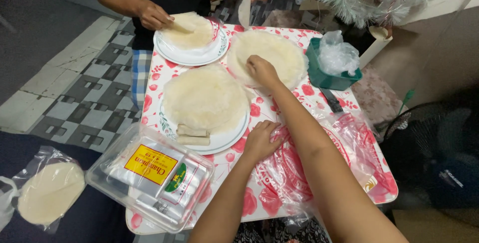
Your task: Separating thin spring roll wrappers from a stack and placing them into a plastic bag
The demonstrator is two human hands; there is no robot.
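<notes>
Round wrapper stack (279,56) is laid bare on the floral tabletop (154,73), far side, and is pinched at its near edge by the right hand (260,71). Clear plastic bag (319,158) is pressed flat by the left hand (259,141), fingers curled. Another wrapper pile is seen on a white plate (229,138); a co-worker's hand (152,16) is touching a second plate.
</notes>
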